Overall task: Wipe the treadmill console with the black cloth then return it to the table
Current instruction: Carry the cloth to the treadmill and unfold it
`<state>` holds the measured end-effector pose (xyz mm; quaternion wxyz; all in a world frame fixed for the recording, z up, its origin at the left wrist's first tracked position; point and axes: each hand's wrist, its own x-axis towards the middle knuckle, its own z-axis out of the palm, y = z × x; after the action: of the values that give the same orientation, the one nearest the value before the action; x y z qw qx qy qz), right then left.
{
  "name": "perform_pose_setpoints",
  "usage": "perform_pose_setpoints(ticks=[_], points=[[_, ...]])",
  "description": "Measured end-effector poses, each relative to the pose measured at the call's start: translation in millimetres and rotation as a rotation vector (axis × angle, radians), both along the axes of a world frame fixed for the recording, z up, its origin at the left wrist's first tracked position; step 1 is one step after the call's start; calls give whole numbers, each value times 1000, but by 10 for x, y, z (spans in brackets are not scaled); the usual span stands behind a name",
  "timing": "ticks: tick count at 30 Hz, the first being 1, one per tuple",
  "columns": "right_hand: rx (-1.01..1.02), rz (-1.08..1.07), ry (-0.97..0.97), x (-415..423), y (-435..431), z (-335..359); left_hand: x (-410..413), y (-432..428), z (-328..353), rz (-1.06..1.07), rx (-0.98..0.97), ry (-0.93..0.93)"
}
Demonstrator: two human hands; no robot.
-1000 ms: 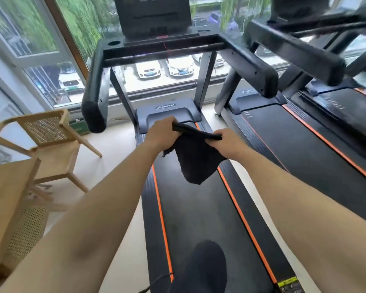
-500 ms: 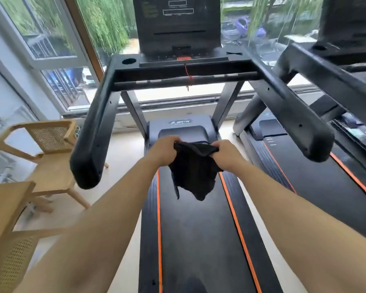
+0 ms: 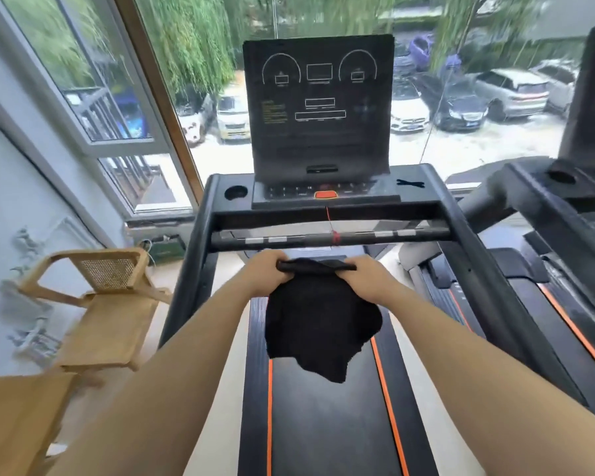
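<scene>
The black cloth (image 3: 320,324) hangs in front of me over the treadmill belt, stretched between both hands. My left hand (image 3: 267,271) grips its top left edge and my right hand (image 3: 364,276) grips its top right edge. Both hands sit just below the front handlebar (image 3: 323,238). The treadmill console (image 3: 318,104), a dark upright screen with white outlines, stands above and beyond the bar. Its button panel with an orange key (image 3: 325,194) lies below the screen. The wooden table (image 3: 11,424) shows at the lower left corner.
A wooden chair with a cane back (image 3: 107,310) stands left of the treadmill. A second treadmill (image 3: 547,269) runs along the right. The black side rails (image 3: 189,269) flank my arms. Large windows with parked cars outside fill the far wall.
The view has tilted up and closer, so the full console screen now shows. Both hands have risen with the cloth to just under the handlebar, and the cloth hangs wider.
</scene>
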<state>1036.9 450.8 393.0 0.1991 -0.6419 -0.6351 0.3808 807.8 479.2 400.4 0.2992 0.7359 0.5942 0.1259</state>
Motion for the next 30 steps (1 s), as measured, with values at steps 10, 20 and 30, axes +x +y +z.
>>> perform_pose_setpoints(ticks=[10, 20, 30], points=[[-144, 158, 249, 568, 1964, 279, 451, 1886, 410, 39, -20, -61], [-110, 134, 347, 881, 3383, 209, 937, 3171, 495, -76, -306, -1], [-258, -104, 715, 854, 3681, -311, 1271, 3894, -41, 199, -318, -268]])
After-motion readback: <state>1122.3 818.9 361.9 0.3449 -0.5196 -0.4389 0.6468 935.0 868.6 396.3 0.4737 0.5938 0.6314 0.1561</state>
